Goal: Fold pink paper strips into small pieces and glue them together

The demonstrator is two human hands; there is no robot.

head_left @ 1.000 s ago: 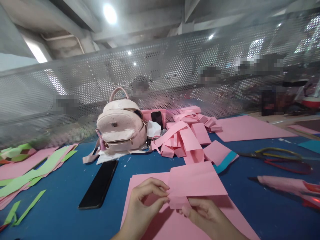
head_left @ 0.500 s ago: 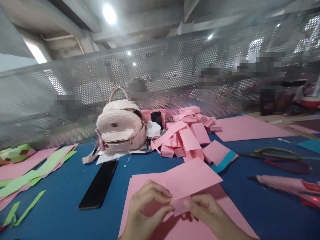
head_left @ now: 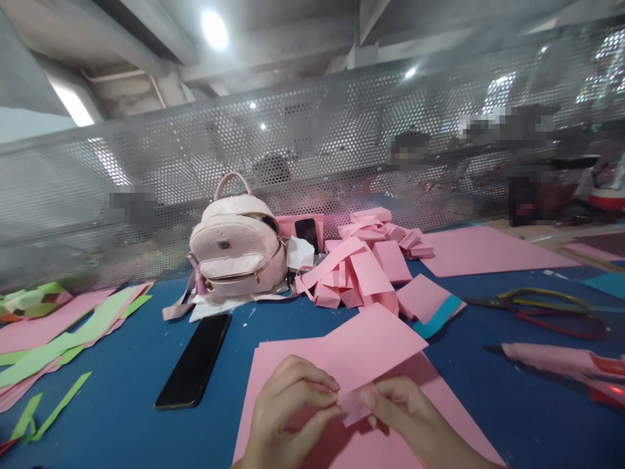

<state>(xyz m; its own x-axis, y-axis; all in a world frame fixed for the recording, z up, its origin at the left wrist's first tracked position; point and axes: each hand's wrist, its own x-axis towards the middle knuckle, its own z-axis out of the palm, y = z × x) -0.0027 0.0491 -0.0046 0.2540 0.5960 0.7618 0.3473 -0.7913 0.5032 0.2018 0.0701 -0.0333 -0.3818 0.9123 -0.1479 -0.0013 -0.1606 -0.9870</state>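
Between my hands is a folded piece of pink paper (head_left: pixel 378 342), its larger flap slanting up and away from me. My left hand (head_left: pixel 295 413) pinches its left edge near the fold, thumb and fingertips together. My right hand (head_left: pixel 407 410) grips the lower flap, with the thumb on top and the other fingers partly hidden beneath. Under both hands lies a stack of pink sheets (head_left: pixel 278 352) on the blue table. Just beyond the held paper is a heap of folded pink paper pieces (head_left: pixel 359 273).
A black phone (head_left: pixel 195 361) lies to the left, with a pale pink backpack (head_left: pixel 239 247) behind it. Green paper strips (head_left: pixel 83 332) spread at far left. Scissors (head_left: pixel 551 303) and a pink glue gun (head_left: pixel 551 358) rest at right. A perforated metal screen (head_left: pixel 332 137) stands behind.
The upper flap of the pink paper has tilted slightly, its right corner shifting left. My left fingers have closed in a little at the fold. Both hands keep their hold.
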